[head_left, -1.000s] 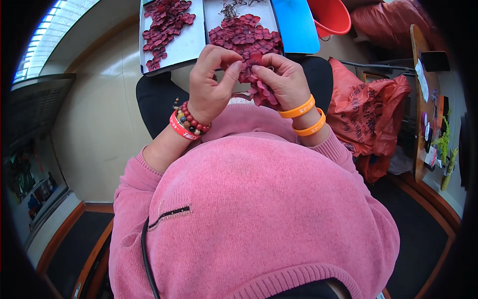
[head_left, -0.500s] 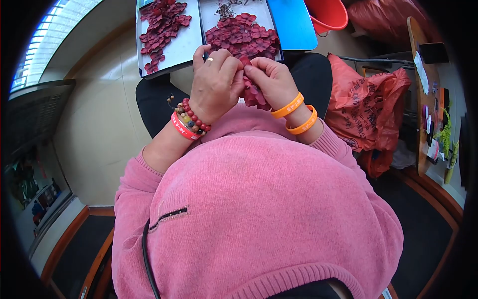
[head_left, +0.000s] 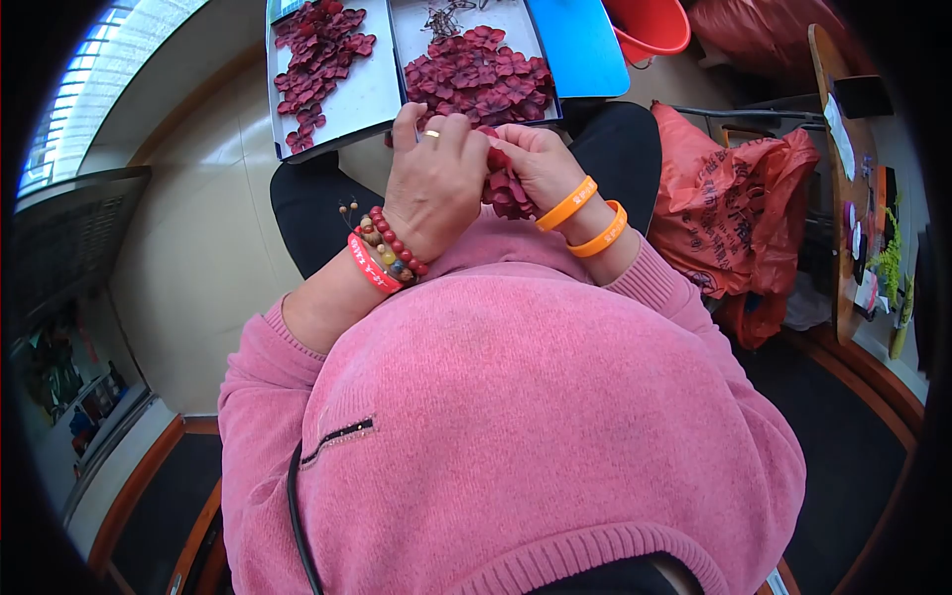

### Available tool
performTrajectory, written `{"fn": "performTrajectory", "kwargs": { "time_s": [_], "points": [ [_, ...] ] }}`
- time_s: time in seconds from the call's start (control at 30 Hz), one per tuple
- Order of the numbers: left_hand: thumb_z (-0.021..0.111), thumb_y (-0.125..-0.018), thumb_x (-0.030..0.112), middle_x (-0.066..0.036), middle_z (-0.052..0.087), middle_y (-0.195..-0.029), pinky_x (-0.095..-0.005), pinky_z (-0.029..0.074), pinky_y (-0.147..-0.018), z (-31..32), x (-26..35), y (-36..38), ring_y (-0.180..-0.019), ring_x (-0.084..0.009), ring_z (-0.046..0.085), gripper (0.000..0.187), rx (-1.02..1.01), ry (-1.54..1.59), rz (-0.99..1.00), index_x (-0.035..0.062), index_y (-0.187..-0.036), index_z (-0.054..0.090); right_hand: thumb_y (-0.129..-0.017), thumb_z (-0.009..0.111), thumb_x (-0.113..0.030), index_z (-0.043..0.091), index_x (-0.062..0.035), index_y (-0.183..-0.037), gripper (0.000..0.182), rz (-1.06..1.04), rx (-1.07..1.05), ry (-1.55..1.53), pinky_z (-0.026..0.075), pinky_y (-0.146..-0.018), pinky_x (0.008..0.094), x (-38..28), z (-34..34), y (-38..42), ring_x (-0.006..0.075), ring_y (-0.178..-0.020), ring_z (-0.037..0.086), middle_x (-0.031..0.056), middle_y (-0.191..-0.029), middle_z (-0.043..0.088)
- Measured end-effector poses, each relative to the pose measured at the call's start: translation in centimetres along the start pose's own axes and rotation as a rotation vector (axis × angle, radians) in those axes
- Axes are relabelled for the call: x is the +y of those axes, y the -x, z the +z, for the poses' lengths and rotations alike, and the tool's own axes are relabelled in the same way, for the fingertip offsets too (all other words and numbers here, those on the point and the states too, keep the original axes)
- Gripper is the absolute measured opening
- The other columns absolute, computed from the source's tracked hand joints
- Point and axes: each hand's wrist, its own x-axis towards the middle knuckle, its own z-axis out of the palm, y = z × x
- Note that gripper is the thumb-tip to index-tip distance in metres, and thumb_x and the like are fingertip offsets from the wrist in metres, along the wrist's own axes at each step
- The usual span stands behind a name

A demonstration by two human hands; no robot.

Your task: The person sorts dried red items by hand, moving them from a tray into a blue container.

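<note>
Between my hands, just above my lap, is a bunch of dark red artificial flower petals (head_left: 509,190). My right hand (head_left: 540,164) is closed on it, thumb and fingers pinched at its upper part. My left hand (head_left: 436,178) meets it from the other side with curled fingers; its fingertips are turned away, so what they pinch is hidden. Just beyond my fingers, a pile of loose dark red petals (head_left: 481,79) lies in the right-hand white tray (head_left: 516,18). More petals (head_left: 317,59) are spread in the left-hand white tray (head_left: 362,104).
Thin brown stems (head_left: 443,20) lie at the back of the right tray. Beside it is a blue board (head_left: 580,50), then a red bucket (head_left: 650,25). A red plastic bag (head_left: 724,198) stands by my right knee. A wooden board (head_left: 828,119) with small items is farther right.
My left hand has turned slightly and shifted a little right. The petal bunch and my right hand stay together, with the fingers moved slightly. The trays appear shifted slightly left in view.
</note>
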Motion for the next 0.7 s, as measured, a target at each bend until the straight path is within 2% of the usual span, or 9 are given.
{"fn": "performTrajectory", "kwargs": {
  "time_s": [0.1, 0.13, 0.23, 0.27, 0.37, 0.43, 0.47, 0.57, 0.7],
  "points": [
    [0.062, -0.075, -0.001, -0.011, 0.056, -0.086, -0.0359, 0.043, -0.083, 0.4, -0.6, 0.1, -0.078, -0.0251, 0.055, 0.013, 0.207, 0.360, -0.101, 0.0034, -0.087, 0.058, -0.093, 0.053, -0.014, 0.059, -0.0021, -0.092, 0.014, -0.183, -0.007, 0.030, 0.044, -0.051, 0.0184, 0.5, 0.1, 0.1, 0.0039, -0.059, 0.051, -0.0016, -0.071, 0.056],
    [0.062, -0.077, -0.006, -0.010, 0.057, -0.089, -0.0282, 0.045, -0.075, 0.3, -0.6, 0.4, -0.079, -0.0224, 0.056, 0.013, 0.213, 0.487, -0.196, 0.0018, -0.087, 0.059, -0.093, 0.053, -0.014, 0.059, -0.0019, -0.093, 0.013, -0.265, -0.012, 0.052, 0.043, -0.053, 0.0176, 0.7, 0.3, 0.1, 0.0030, -0.061, 0.050, -0.0021, -0.072, 0.056],
    [0.060, -0.081, -0.004, -0.008, 0.056, -0.090, -0.0257, 0.045, -0.073, -0.2, 0.0, 0.6, -0.082, -0.0165, 0.057, 0.010, 0.241, 0.810, -0.352, 0.0006, -0.091, 0.059, -0.093, 0.052, -0.012, 0.059, -0.0013, -0.094, 0.013, -0.438, 0.028, 0.128, 0.040, -0.056, 0.0163, 0.9, 1.1, 0.4, 0.0018, -0.064, 0.047, -0.0035, -0.073, 0.054],
    [0.057, -0.086, -0.003, -0.004, 0.055, -0.092, -0.0220, 0.045, -0.073, 0.1, -0.3, 1.0, -0.083, -0.0097, 0.055, 0.009, 0.220, 0.898, -0.365, 0.0001, -0.095, 0.057, -0.093, 0.052, -0.012, 0.059, -0.0013, -0.094, 0.012, -0.448, 0.022, 0.125, 0.040, -0.056, 0.0163, 0.8, 1.3, 0.6, 0.0016, -0.064, 0.046, -0.0036, -0.073, 0.054],
    [0.054, -0.089, -0.001, -0.002, 0.054, -0.093, -0.0191, 0.046, -0.074, -0.4, 0.3, 1.0, -0.083, -0.0062, 0.054, 0.010, 0.171, 1.305, -0.574, -0.0002, -0.099, 0.054, -0.093, 0.052, -0.011, 0.058, -0.0015, -0.094, 0.011, -0.520, 0.025, 0.171, 0.039, -0.056, 0.0162, 0.4, 1.6, 1.0, 0.0012, -0.064, 0.045, -0.0039, -0.072, 0.053],
    [0.053, -0.090, -0.001, -0.001, 0.054, -0.094, -0.0177, 0.046, -0.073, -0.5, 0.5, 1.1, -0.083, -0.0046, 0.054, 0.010, 0.179, 1.318, -0.549, -0.0001, -0.100, 0.054, -0.094, 0.051, -0.010, 0.058, -0.0020, -0.093, 0.011, -0.629, 0.043, 0.274, 0.039, -0.056, 0.0161, 0.6, 1.6, 0.9, 0.0011, -0.063, 0.044, -0.0042, -0.072, 0.053],
    [0.053, -0.091, 0.000, -0.001, 0.054, -0.094, -0.0171, 0.046, -0.073, -0.6, 0.6, 1.2, -0.083, -0.0039, 0.054, 0.010, 0.181, 1.326, -0.537, -0.0001, -0.100, 0.053, -0.094, 0.051, -0.010, 0.058, -0.0022, -0.094, 0.011, -0.618, 0.034, 0.279, 0.039, -0.056, 0.0161, 0.5, 1.6, 1.1, 0.0011, -0.063, 0.045, -0.0041, -0.072, 0.053],
    [0.056, -0.088, 0.002, 0.000, 0.054, -0.083, -0.0169, 0.043, -0.061, -1.0, 1.1, 0.7, -0.071, -0.0032, 0.051, 0.007, 0.186, 1.424, -0.643, 0.0002, -0.094, 0.053, -0.095, 0.050, -0.011, 0.057, -0.0028, -0.094, 0.010, -0.597, 0.018, 0.283, 0.040, -0.055, 0.0163, 0.2, 1.8, 1.6, 0.0011, -0.063, 0.046, -0.0037, -0.072, 0.053],
    [0.055, -0.089, 0.004, 0.000, 0.056, -0.082, -0.0172, 0.044, -0.060, -2.1, 1.1, 0.3, -0.068, -0.0030, 0.051, 0.007, 0.080, 1.461, -0.758, 0.0003, -0.094, 0.053, -0.095, 0.049, -0.011, 0.056, -0.0032, -0.094, 0.010, -0.625, 0.035, 0.286, 0.041, -0.053, 0.0167, 0.6, 2.2, 1.9, 0.0015, -0.060, 0.048, -0.0029, -0.071, 0.054]
  ]
}}
